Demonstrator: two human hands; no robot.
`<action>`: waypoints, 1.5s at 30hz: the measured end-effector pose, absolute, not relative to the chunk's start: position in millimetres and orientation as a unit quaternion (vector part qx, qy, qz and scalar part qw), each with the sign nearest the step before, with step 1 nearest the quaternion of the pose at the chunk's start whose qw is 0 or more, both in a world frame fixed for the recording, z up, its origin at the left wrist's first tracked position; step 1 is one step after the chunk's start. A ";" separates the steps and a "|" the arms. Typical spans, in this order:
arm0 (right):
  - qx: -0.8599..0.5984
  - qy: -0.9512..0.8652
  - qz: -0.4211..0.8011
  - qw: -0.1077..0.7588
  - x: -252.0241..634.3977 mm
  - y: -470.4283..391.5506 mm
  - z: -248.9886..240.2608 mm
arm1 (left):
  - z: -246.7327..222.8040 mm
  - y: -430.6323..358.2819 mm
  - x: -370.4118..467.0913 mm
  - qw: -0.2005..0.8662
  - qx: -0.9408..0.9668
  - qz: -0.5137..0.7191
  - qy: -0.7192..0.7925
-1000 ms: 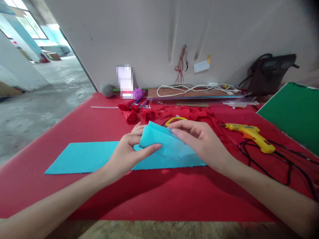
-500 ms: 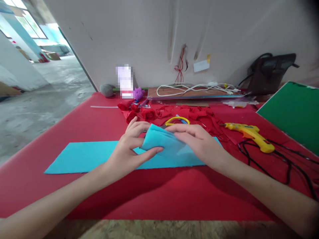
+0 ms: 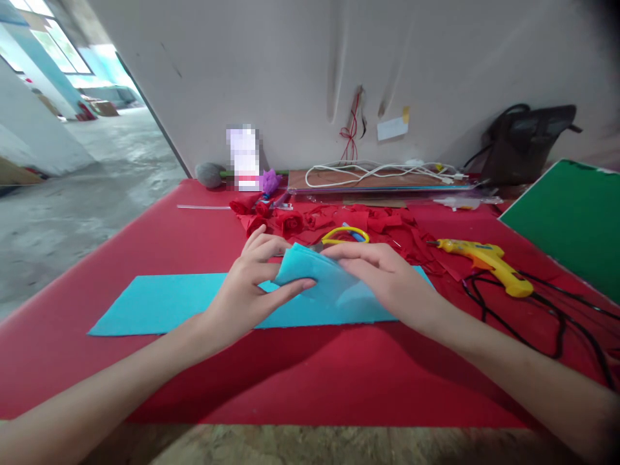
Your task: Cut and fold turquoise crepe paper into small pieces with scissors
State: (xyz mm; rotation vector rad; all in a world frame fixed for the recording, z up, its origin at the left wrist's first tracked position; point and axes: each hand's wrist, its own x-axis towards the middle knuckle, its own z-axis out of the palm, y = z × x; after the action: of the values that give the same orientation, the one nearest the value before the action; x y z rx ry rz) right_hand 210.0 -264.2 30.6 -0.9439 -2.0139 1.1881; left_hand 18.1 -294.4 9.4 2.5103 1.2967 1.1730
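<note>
A folded piece of light blue paper (image 3: 314,271) is held up between my two hands, its layered top edge facing up. My left hand (image 3: 252,278) grips its left end, thumb on the near side. At the right end, my right hand (image 3: 387,274) pinches the layers between thumb and fingers. Below both hands a long light blue strip (image 3: 169,300) lies flat on the red table (image 3: 290,381). Just behind the folded paper are scissors with yellow handles (image 3: 346,231), their blades partly hidden.
Red paper flowers (image 3: 289,223) and scraps lie behind the hands. A yellow glue gun (image 3: 489,258) with black cords is at the right, near a green board (image 3: 571,219). White cables (image 3: 382,173) rest along the wall, beside a dark bag (image 3: 530,145).
The left end of the folded paper has curled slightly under my left thumb. Both hands keep their hold and have hardly moved.
</note>
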 end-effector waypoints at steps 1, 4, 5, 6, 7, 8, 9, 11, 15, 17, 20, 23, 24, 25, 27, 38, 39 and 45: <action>-0.355 -0.761 0.451 0.302 210.2 -264.5 30.7 | 10.0 -294.3 18.1 0.059 0.816 0.383 0.428; -0.355 -0.760 0.455 0.298 210.9 -264.8 30.4 | 11.0 -294.5 18.6 0.086 0.809 0.382 0.438; -0.351 -0.761 0.457 0.298 211.0 -264.8 30.2 | 10.9 -294.6 18.9 0.089 0.808 0.382 0.440; -0.348 -0.762 0.458 0.298 211.0 -264.8 30.1 | 10.7 -294.6 19.2 0.090 0.807 0.381 0.442; -0.345 -0.763 0.458 0.298 211.0 -264.8 30.1 | 10.5 -294.7 19.5 0.092 0.807 0.379 0.444; -0.344 -0.764 0.457 0.298 210.8 -264.9 30.2 | 10.2 -294.7 19.7 0.093 0.805 0.378 0.447; -0.343 -0.766 0.455 0.299 210.7 -265.0 30.5 | 10.0 -294.8 19.9 0.095 0.804 0.378 0.449; -0.343 -0.769 0.447 0.301 210.3 -265.6 31.0 | 9.8 -295.2 20.1 0.097 0.801 0.381 0.451; -0.338 -0.772 0.438 0.313 209.7 -267.6 31.0 | 10.7 -296.2 20.0 0.105 0.799 0.383 0.453; -0.331 -0.773 0.439 0.317 209.3 -268.7 30.2 | 11.2 -296.5 20.1 0.108 0.798 0.383 0.452; -0.322 -0.772 0.447 0.318 208.1 -270.0 29.4 | 11.3 -296.8 20.8 0.109 0.799 0.383 0.451; -0.329 -0.768 0.446 0.320 207.1 -270.4 29.9 | 10.7 -296.6 21.5 0.108 0.803 0.382 0.445; -0.335 -0.769 0.442 0.318 207.1 -270.3 30.2 | 10.6 -296.5 21.5 0.107 0.804 0.382 0.444; -0.338 -0.772 0.435 0.316 207.3 -270.1 30.4 | 10.7 -296.4 21.5 0.107 0.804 0.382 0.443; -0.346 -0.775 0.424 0.316 208.2 -269.3 30.3 | 11.4 -296.4 21.2 0.112 0.802 0.384 0.444; -0.405 -0.634 0.495 0.434 204.7 -264.7 24.3 | 9.0 -295.9 24.3 0.301 0.613 0.542 0.489; -0.409 -0.613 0.511 0.443 203.5 -264.6 22.3 | 8.2 -296.1 25.3 0.337 0.610 0.523 0.490; -0.406 -0.530 0.591 0.452 195.3 -268.3 8.0 | 8.6 -303.8 33.4 0.441 0.615 0.399 0.518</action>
State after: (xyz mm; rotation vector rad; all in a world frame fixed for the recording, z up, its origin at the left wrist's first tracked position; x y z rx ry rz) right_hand 195.3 -268.3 8.0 -1.0032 -1.3093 1.4609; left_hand 33.4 -303.8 8.6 1.5260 1.2869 0.9898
